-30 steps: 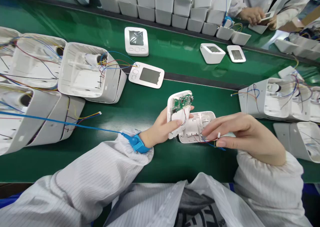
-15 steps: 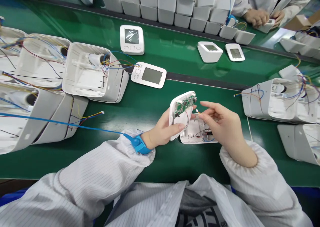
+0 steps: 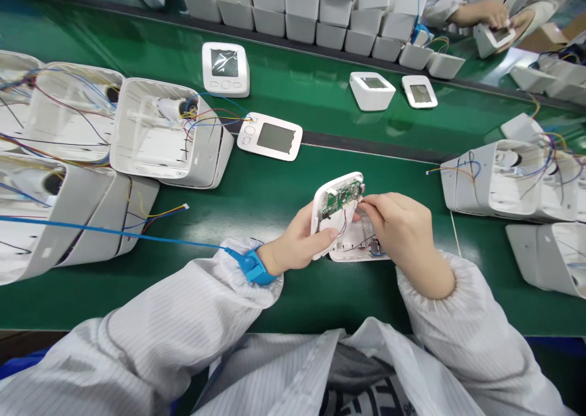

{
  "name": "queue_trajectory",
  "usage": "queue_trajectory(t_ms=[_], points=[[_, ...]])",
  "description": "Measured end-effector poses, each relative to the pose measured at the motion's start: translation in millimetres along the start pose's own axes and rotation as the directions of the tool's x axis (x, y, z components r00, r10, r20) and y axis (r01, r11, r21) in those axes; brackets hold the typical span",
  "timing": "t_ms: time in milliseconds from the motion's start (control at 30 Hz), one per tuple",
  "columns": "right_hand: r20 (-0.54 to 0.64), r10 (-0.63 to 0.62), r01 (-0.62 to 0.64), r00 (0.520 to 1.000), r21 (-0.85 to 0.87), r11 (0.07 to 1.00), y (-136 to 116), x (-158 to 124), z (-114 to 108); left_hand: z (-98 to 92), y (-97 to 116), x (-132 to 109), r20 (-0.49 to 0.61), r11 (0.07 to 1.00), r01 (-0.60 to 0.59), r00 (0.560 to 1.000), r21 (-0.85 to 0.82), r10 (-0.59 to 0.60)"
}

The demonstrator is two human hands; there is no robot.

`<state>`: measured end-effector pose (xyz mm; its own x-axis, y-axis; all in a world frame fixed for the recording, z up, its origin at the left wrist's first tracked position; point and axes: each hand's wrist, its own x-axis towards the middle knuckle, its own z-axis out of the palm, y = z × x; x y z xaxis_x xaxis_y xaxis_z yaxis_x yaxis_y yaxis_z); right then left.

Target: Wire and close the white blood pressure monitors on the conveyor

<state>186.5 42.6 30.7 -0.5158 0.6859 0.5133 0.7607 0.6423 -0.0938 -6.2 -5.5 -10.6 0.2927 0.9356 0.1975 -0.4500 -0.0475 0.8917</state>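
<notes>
My left hand (image 3: 297, 239) grips a white front cover (image 3: 330, 217) tilted upright, with its green circuit board (image 3: 339, 198) facing me. Under it on the green mat lies the white back shell (image 3: 354, 245) with thin red and blue wires. My right hand (image 3: 397, 229) is closed in a pinch at the right edge of the circuit board, on a small wire connector that its fingers mostly hide. A blue wrist strap (image 3: 251, 265) with a blue cord sits on my left wrist.
Open white housings with coloured wires lie at left (image 3: 160, 132) and right (image 3: 494, 181). A finished unit (image 3: 270, 137) lies ahead; others (image 3: 226, 69) (image 3: 372, 90) ride the green belt. Stacked white shells (image 3: 315, 7) line the back. Another person's hands (image 3: 492, 13) hold a unit at top right.
My right hand rose from the back shell's wires with the connector and moved left to the circuit board's edge. The units on the belt shifted left.
</notes>
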Motion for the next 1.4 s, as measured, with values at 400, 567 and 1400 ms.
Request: queue_trajectory(t_ms=[400,567,1400], points=[[0.232,0.157,-0.269,0.96,0.607,0.748,-20,3,-13,3.4,-1,3,0.014,0.985,-0.122,0.992,0.119,0.122],[0.235,0.176,-0.287,0.956,0.624,0.726,-20,4,-15,2.8,-2,2,0.007,0.98,-0.116,0.993,0.162,0.116],[-0.064,-0.036,0.05,0.997,0.235,0.971,4,-3,2,-2.6,3,0,0.021,0.982,0.185,0.983,-0.037,-0.184]])
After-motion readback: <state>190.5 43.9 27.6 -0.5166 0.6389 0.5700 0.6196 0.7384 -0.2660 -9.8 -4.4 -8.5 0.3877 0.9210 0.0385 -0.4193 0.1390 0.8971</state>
